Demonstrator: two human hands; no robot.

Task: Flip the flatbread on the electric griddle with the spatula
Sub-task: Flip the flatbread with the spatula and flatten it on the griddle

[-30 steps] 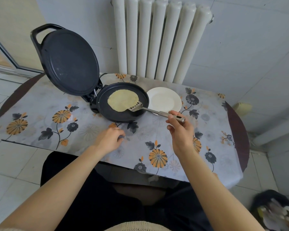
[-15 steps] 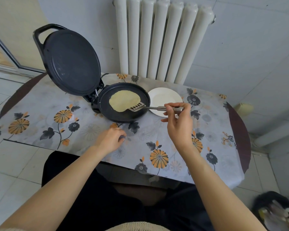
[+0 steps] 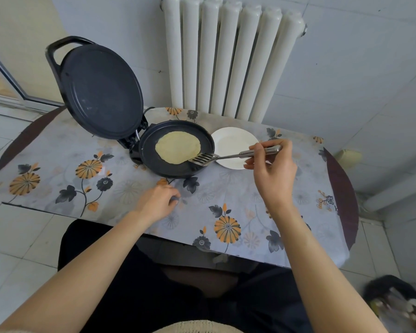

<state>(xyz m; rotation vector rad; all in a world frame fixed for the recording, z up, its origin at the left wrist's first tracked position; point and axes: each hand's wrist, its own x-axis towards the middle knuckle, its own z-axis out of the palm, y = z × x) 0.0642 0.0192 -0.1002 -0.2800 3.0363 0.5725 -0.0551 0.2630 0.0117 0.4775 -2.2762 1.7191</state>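
Right hand (image 3: 274, 174): raised above the surface, fingers and thumb pinching the far end of the spatula handle, palm turned down and leftward.
Left hand (image 3: 157, 201): resting on the surface, fingers curled loosely under, holding nothing.
Spatula (image 3: 228, 156): metal, slotted; the handle runs leftward from the right hand, and the blade lies low over the griddle plate, its front edge at the flatbread's near right edge. Whether the blade is under the bread or only touching it, I cannot tell.
Flatbread (image 3: 177, 147): pale yellow round, lying flat on the plate of the griddle, ahead and left of the right hand, ahead and a little right of the left hand, well apart from both.
Griddle (image 3: 178, 170): black round plate just beyond the left hand; its bare rim shows all around the bread.
Lid (image 3: 101, 94): hinged open, standing tilted back on the far left of the griddle, ahead and left of the left hand, handle at the top.
Dish (image 3: 233, 140): white, just right of the griddle, directly under the spatula handle and partly hidden by the right hand's fingers.
Surface (image 3: 120, 188): covered in a cloth printed with orange and dark flowers; both forearms reach over its near edge.
Radiator (image 3: 228, 56): white, on the wall beyond the surface, far ahead of both hands.
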